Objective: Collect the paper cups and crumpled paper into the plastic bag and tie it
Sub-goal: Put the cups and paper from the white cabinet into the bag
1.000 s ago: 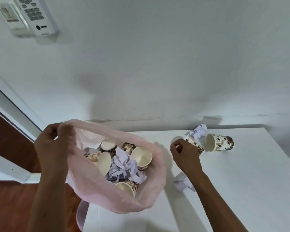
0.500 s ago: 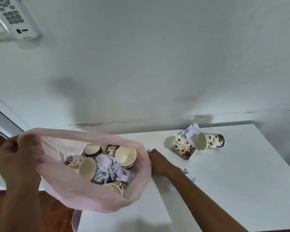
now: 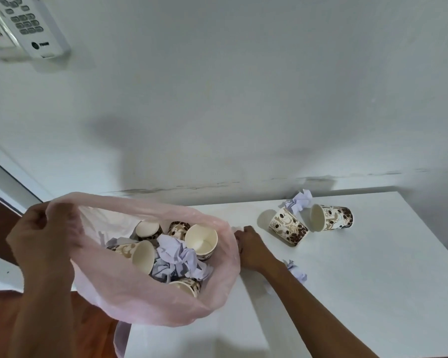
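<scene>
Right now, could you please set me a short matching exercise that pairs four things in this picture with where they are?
Things:
1. pink plastic bag
2. cup lying on its side
3. crumpled paper ball
4. remote control

Places:
A. on the wall, top left
B. far end of the white table, mouth facing left
C. just behind the two loose cups
D. held open by the left hand at the table's left edge

Pairs: 1-D, 2-B, 3-C, 4-A
</scene>
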`<state>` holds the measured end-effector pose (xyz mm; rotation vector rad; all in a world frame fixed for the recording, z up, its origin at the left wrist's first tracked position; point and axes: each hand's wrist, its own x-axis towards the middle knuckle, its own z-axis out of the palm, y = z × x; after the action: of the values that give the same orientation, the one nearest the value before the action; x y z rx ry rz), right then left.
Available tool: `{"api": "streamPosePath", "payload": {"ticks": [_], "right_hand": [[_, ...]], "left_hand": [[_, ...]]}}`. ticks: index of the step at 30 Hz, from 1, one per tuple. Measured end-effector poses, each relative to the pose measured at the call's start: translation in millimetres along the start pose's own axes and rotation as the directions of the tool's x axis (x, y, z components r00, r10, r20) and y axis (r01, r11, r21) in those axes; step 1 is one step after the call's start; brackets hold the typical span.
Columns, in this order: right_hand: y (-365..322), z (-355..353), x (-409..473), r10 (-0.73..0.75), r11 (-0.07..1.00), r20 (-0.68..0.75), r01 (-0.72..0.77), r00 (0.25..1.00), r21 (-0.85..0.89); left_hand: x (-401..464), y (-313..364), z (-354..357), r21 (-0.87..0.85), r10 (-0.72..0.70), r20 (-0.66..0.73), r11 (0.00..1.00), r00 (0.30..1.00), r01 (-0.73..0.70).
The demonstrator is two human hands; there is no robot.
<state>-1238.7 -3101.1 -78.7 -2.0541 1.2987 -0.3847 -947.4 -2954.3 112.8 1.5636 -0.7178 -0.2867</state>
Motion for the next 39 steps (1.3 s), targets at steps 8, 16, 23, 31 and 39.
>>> {"api": "streamPosePath", "payload": {"ticks": [8,16,23,31,39], "right_hand": [[-13,-69,-25,0.204,0.954,-0.25,-0.136,0.946,0.266],[-91,-64,-46,-0.18,0.881,-0.01,0.166,0.984,0.442],[-123,-48,-34,-0.353,0.845,0.182,0.229,0.918,0.484],[-52,-49,-27,0.236,0.97,-0.174,-0.219,0.956,0.108],[-32,-77,-24,0.266,0.959,-0.325,-0.215,0.908,0.183]], "left_hand": [[-12,5,31,0.068,0.008,-0.074,0.998,0.997,-0.003],[-15,8,46,0.055,-0.004,-0.038,0.998,0.999,0.006],[-15,12,45,0.046,0.001,-0.053,0.999,0.999,0.001],[-15,10,38,-0.001,-0.031,-0.071,1.0,0.997,0.031],[-12,10,47,-0.023,-0.029,-0.027,0.999,0.999,0.028]]}}
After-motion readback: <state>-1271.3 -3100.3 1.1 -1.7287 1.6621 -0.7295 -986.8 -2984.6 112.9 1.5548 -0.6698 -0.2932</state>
